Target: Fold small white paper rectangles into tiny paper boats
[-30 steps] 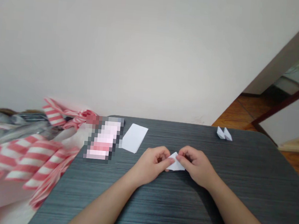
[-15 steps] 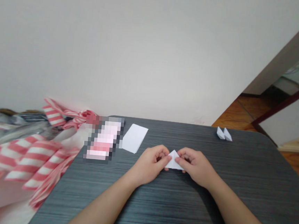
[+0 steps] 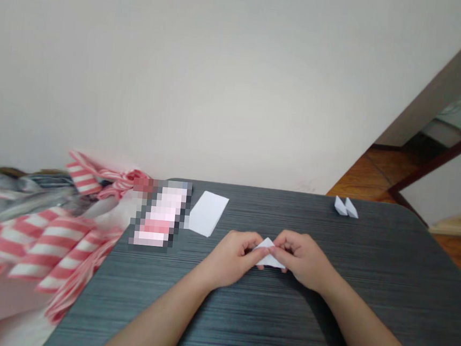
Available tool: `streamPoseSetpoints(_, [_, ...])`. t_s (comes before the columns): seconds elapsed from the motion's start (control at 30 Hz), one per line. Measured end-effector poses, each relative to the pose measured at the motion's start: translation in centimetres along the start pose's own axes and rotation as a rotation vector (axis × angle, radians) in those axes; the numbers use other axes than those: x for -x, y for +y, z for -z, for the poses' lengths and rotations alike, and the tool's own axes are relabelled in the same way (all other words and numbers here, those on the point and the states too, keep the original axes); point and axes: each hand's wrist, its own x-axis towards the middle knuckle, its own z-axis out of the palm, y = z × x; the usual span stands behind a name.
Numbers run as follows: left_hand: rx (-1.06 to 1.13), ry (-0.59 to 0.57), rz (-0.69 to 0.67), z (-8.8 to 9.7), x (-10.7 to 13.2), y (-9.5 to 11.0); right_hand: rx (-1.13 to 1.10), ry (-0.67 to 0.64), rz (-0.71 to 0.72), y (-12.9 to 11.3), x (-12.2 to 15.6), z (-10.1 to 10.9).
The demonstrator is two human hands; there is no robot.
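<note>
A small folded paper triangle [image 3: 272,261], white with its point facing the wall, is held between my two hands above the dark table. My left hand [image 3: 233,259] pinches its left side, thumb lying across the top face. On the other side my right hand [image 3: 302,259] grips the paper with its thumb on top and fingers curled behind. Both thumb tips nearly meet at the middle of the triangle. Fingertips show under its lower edge; the rest of the underside is hidden.
Left of my hands lies a stack of white paper [image 3: 208,214], beside a pixelated flat object [image 3: 160,215]. Two folded paper pieces [image 3: 346,207] stand at the back right of the table [image 3: 273,327]. Red-and-white striped cloth [image 3: 52,243] is heaped at the left.
My left hand has come slightly down and toward me, and its thumb has slid right across the triangle. The triangle has dropped a little and tilted.
</note>
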Motion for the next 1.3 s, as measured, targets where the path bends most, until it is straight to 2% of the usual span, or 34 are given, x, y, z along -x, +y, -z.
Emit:
streamPoseSetpoints(0.1, [-0.018, -0.006, -0.002, 0.0, 0.01, -0.15, -0.007, -0.023, 0.006, 0.01, 0.0, 0.05])
streamPoseSetpoints(0.3, [-0.043, -0.029, -0.017, 0.14, 0.05, -0.29, 0.112, 0.033, 0.146, -0.38, -0.23, 0.23])
streamPoseSetpoints(0.5, [-0.115, -0.069, -0.077, 0.28, 0.05, -0.06, 0.122, 0.053, 0.163, -0.26, -0.41, -0.04])
streamPoseSetpoints(0.73, [-0.178, -0.033, -0.106, 0.23, -0.04, -0.07, 0.166, 0.091, 0.196, -0.57, -0.46, 0.12])
streamPoseSetpoints(0.87, [-0.203, -0.027, -0.09, 0.31, -0.01, -0.12, 0.161, 0.097, 0.181, -0.59, -0.5, 0.01])
streamPoseSetpoints(0.97, [-0.135, -0.03, -0.045, 0.36, 0.04, -0.09, 0.144, 0.08, 0.138, -0.5, -0.38, 0.0])
streamPoseSetpoints(1.13, [0.012, 0.0, 0.018, 0.3, 0.09, -0.09, 0.107, -0.026, 0.033, -0.53, -0.04, 0.23])
streamPoseSetpoints(1.3, [0.037, 0.007, 0.041, 0.22, 0.08, -0.16, 0.109, -0.036, 0.009, -0.61, 0.01, 0.24])
